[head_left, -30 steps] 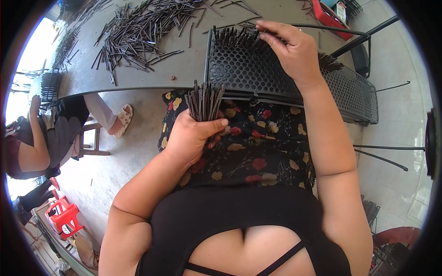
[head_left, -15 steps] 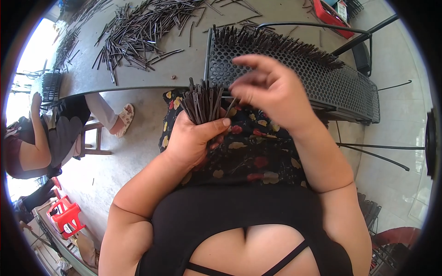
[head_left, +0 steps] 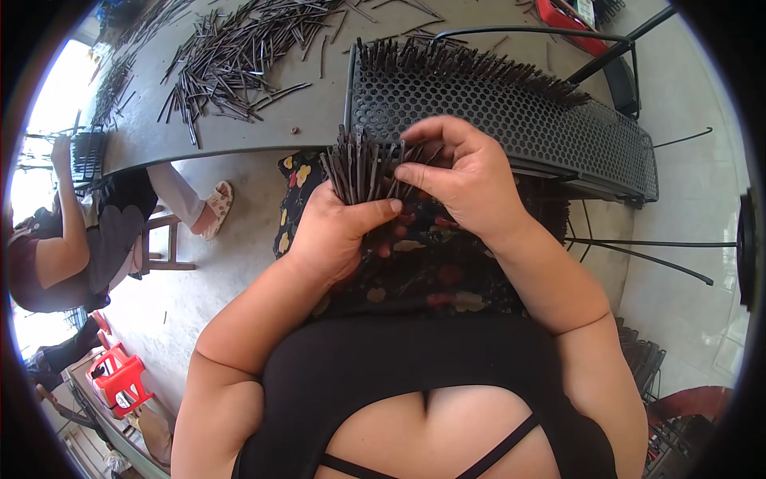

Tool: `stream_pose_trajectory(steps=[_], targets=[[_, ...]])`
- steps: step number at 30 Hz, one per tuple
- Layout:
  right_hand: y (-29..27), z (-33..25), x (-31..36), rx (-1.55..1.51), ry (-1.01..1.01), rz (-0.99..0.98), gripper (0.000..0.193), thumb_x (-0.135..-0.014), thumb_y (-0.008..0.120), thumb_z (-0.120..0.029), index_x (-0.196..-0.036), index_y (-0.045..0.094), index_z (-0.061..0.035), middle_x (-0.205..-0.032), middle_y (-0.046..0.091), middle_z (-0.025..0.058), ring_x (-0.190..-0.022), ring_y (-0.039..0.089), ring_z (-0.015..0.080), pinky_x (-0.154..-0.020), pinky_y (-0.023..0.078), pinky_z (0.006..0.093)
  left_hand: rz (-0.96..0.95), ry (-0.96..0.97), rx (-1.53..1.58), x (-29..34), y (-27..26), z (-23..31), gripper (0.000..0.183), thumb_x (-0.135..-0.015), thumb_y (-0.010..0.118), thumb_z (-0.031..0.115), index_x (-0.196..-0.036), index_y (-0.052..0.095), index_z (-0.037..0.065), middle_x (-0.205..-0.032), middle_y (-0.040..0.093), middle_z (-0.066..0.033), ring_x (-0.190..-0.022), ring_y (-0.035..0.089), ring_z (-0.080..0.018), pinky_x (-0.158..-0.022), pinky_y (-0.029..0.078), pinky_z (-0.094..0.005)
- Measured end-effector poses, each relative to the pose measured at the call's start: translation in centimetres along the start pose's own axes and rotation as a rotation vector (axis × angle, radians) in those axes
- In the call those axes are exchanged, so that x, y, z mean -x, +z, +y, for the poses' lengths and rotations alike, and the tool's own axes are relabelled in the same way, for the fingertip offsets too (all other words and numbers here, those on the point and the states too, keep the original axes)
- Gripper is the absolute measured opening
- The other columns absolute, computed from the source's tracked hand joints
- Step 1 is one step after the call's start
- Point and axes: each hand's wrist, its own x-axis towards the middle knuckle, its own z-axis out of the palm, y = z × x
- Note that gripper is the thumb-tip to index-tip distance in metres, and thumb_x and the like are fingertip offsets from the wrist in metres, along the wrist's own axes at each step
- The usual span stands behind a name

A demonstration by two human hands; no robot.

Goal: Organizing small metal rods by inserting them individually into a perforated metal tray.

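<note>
My left hand (head_left: 339,231) grips a bundle of thin black sticks (head_left: 359,166), held upright over my lap. My right hand (head_left: 459,176) has come down to the bundle and pinches the tops of a few sticks at its right side between thumb and fingers. Just beyond both hands a black perforated tray (head_left: 511,120) rests on the edge of the grey table (head_left: 311,120), with a row of sticks standing in holes along its far side.
A heap of loose black sticks (head_left: 231,56) is scattered on the table at the far left. Another person (head_left: 72,231) sits on a stool at the left. A red plastic stool (head_left: 120,379) stands lower left. Thin black rods (head_left: 638,255) lie at the right.
My right hand has come back from the far edge of the perforated tray to the bundle in my left hand and now pinches sticks there. The left hand has stayed put.
</note>
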Motion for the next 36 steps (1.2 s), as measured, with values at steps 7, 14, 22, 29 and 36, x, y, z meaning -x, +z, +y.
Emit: stream_pose_trajectory(steps=[7,14,22,29,36], targets=[[0.1,-0.1,0.0,-0.307,0.077,-0.076,0.028,-0.083,0.071,0.000,-0.109,0.064,0.0005,-0.091,0.067,0.0033,-0.081,0.062,0.0075,-0.071,0.051,0.0223,-0.079,-0.012,0.151,0.1,-0.1,-0.3,0.027,-0.084,0.061,0.001,-0.111,0.061,0.004,-0.090,0.067,-0.0077,-0.072,0.067,-0.0183,-0.048,0.051,-0.0268],[-0.1,0.5,0.0,-0.016,0.038,-0.062,0.025,-0.084,0.068,0.002,-0.107,0.061,0.0015,-0.088,0.065,0.0041,-0.080,0.061,0.0077,-0.069,0.050,0.0216,-0.050,-0.056,0.076,0.1,0.0,-0.5,0.024,-0.086,0.062,0.001,-0.109,0.061,0.005,-0.089,0.067,-0.0058,-0.072,0.067,-0.0178,-0.049,0.053,-0.0277],[-0.2,1.0,-0.3,0.004,0.027,0.021,0.021,-0.084,0.069,0.001,-0.105,0.064,0.0006,-0.090,0.067,0.0043,-0.077,0.061,0.0075,-0.067,0.050,0.0215,0.000,-0.013,-0.062,-0.4,-0.1,-1.5,0.023,-0.086,0.063,0.003,-0.110,0.062,0.004,-0.092,0.070,-0.0125,-0.066,0.064,-0.0151,-0.050,0.050,-0.0252],[-0.5,1.2,-0.1,-0.020,-0.011,-0.061,0.020,-0.084,0.069,0.000,-0.104,0.065,-0.0002,-0.090,0.067,0.0023,-0.077,0.062,0.0063,-0.066,0.051,0.0207,0.064,-0.025,-0.002,-0.2,0.6,-1.5,0.027,-0.085,0.067,0.001,-0.112,0.061,0.003,-0.087,0.068,-0.0100,-0.065,0.063,-0.0164,-0.051,0.052,-0.0283],[-5.9,-0.3,-3.3,-0.071,-0.278,0.239,0.020,-0.089,0.068,-0.004,-0.108,0.063,-0.0013,-0.092,0.072,0.0107,-0.081,0.069,0.0136,-0.060,0.056,0.0230,0.041,0.004,-0.061,-0.8,-0.4,-0.6,0.019,-0.085,0.069,0.001,-0.103,0.064,0.002,-0.084,0.066,-0.0050,-0.067,0.063,-0.0148,-0.047,0.044,-0.0262]])
